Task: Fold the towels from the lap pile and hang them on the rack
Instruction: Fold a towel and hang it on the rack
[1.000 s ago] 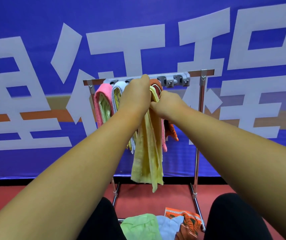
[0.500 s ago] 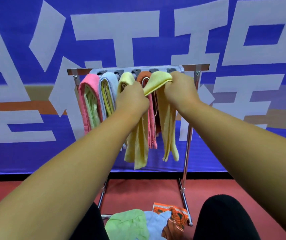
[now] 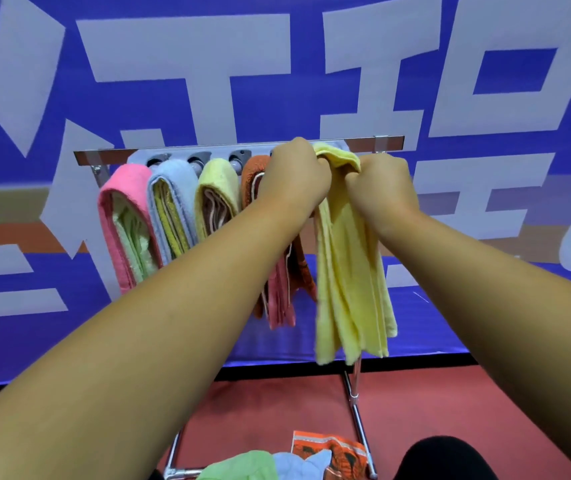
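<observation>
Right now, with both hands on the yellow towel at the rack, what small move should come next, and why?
Probably settle the fold on the rack and let go. The left hand and right hand both grip the top of the yellow towel, just right of the orange towel, and it hangs straight down. The hands hide whether it sits on a peg.

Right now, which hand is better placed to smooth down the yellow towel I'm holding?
Probably the right hand: it grips the yellow towel on its open outer side, while the left hand grips it beside the orange towel on the rack.
</observation>
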{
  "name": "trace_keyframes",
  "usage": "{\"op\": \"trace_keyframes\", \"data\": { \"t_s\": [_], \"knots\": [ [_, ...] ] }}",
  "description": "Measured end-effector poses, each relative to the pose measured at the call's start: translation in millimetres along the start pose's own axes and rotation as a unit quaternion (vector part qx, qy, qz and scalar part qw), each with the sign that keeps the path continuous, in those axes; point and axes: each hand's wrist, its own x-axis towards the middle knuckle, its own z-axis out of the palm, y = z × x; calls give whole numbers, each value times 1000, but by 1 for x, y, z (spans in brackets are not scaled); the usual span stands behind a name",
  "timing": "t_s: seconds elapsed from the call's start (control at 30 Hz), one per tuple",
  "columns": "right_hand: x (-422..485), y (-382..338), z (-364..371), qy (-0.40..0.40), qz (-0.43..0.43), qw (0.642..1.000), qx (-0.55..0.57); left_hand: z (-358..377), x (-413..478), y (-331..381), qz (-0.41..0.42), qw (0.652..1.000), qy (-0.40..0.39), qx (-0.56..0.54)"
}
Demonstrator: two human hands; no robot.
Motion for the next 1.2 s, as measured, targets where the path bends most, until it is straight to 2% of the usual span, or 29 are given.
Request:
{"op": "trace_keyframes", "data": {
  "t_s": [0.2, 0.43, 0.63, 0.77, 1.0, 1.07, 1.2],
  "knots": [
    [22, 6, 9, 24, -15, 999, -16, 22, 22, 0, -30, 998, 4, -46],
    [28, -3, 24, 50, -136, 987, -63, 23, 36, -22, -42, 997, 60, 23],
    [26, 1, 39, -2, -150, 975, -161, 35, 35, -30, -2, 988, 71, 133],
    [18, 4, 43, -11, -143, 981, -132, 36, 32, -34, 37, 980, 118, 155],
    [31, -10, 39, 29, -173, 982, -65, 19, 41, -26, 39, 972, 174, 154],
    [36, -11, 41, 34, -170, 982, -75, 18, 43, -26, 42, 970, 166, 174],
    [32, -1, 48, -1, -167, 971, -172, 32, 40, -33, 67, 960, 103, 252]
  ]
}}
